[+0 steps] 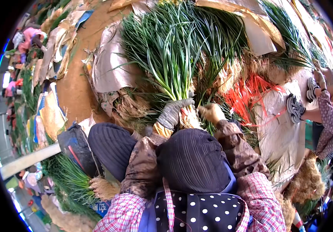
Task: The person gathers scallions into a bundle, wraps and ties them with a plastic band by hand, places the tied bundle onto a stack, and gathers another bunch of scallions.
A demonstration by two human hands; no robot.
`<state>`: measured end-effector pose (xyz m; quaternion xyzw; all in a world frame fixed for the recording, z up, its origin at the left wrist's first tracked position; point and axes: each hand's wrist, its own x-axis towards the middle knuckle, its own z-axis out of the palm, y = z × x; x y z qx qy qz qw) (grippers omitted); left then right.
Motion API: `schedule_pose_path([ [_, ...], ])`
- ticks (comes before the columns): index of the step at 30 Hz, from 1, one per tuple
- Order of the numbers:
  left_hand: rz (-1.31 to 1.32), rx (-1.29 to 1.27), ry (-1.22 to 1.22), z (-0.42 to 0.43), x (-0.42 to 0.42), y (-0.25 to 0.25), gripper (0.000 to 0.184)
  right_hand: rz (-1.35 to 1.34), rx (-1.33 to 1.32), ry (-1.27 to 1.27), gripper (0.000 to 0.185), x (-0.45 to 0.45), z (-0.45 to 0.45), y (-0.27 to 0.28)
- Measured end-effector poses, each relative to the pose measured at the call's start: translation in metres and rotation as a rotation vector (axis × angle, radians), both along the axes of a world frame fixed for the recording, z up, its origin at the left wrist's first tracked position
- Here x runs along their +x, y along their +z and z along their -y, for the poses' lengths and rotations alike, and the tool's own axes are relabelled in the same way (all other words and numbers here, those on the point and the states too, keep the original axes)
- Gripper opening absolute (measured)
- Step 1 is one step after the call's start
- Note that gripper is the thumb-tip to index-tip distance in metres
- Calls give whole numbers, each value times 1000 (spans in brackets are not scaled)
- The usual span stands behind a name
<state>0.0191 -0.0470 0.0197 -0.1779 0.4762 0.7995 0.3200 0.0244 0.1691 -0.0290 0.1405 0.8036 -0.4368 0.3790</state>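
My left hand [176, 111], in a grey glove, is closed around the pale stems of a bunch of green onion-like plants [178, 73]. Long flat leaves fan out away from me, and the light, reddish-tinged root ends [189, 118] point toward my lap. Just right of these roots is my right hand [212, 113], in a tan glove, with its fingers curled in. Whether it pinches anything cannot be made out. A large heap of the same plants [216, 34] lies beyond both hands, its roots facing me.
Red plastic strips [247, 96] lie right of the heap, beside a pale sheet [280, 135]. Another person's hand [320, 77] is at plants on the far right. More rooted plants [75, 178] lie by my left knee. Brown floor [77, 89] shows at left.
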Motion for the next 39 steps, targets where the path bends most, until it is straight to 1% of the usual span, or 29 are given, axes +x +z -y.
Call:
schedule_pose_path([
  [1,-98,58,209,-13,2,-4,39,-294,190,-22,56,-6,-3,-33],
  [4,-62,78,124,-6,-1,6,38,-269,438,-21,59,-40,8,-38],
  [6,-69,42,165,-5,0,-1,35,-345,392,-29,59,-58,5,-60],
  [7,-71,24,185,-6,1,-8,33,-394,340,-99,58,-65,11,-46],
  [8,-99,62,231,-10,3,-20,28,-375,322,-51,55,-69,11,-29],
  [10,-51,-40,160,-9,4,-24,22,-221,42,-106,48,-67,17,5],
  [11,14,-83,168,-15,4,-27,18,-214,-305,-148,42,-62,13,-24],
  [14,19,134,106,-22,7,0,13,-595,-39,21,37,-32,31,44],
  [15,15,92,87,-24,7,0,12,-465,-173,-58,46,-30,30,42],
  [16,82,-9,57,-22,7,4,13,-420,-325,-132,43,-26,26,39],
  [18,192,292,134,-31,9,26,16,-286,-529,-520,39,-16,35,21],
  [20,146,409,106,-31,9,31,19,15,-583,-788,35,-10,31,21],
  [22,92,532,115,-29,11,39,23,-68,-404,-494,34,-1,12,-38],
  [23,58,530,181,-28,10,42,24,-71,-270,-200,30,5,2,-40],
  [24,24,528,246,-28,8,44,26,-160,146,549,29,3,-16,-39],
  [25,-70,549,201,-23,2,41,31,-199,230,529,29,-1,-19,-43],
  [26,-45,592,191,-20,0,40,34,-235,314,508,29,-3,-22,-47],
  [27,-54,579,256,-22,-2,32,37,-574,253,316,27,-8,-25,-32],
  [28,-64,566,322,-24,-4,25,40,-582,443,242,29,-29,-17,1],
  [29,31,557,266,-22,-2,32,44,-572,525,96,29,-57,-24,-13],
  [30,41,508,346,-26,-1,15,40,-695,772,107,25,-77,-23,-10],
  [31,162,501,305,-25,0,8,38,-453,779,62,24,-102,-18,14],
  [32,281,492,263,-25,1,2,35,-462,831,245,24,-111,-25,14],
  [33,211,420,284,-27,0,-14,30,-485,878,425,25,-120,-31,15],
  [34,234,394,308,-29,1,-15,32,-387,967,380,26,-138,-47,-32],
  [36,129,310,282,-33,1,-6,34,-502,747,285,27,-126,-45,-21],
  [37,138,351,242,-32,1,-20,32,-554,633,241,27,-113,-40,-7],
  [38,27,325,303,-38,0,-20,33,-546,604,216,23,-96,-26,31],
  [39,7,294,320,-43,-1,-14,29,-616,498,211,20,-79,-25,32],
])
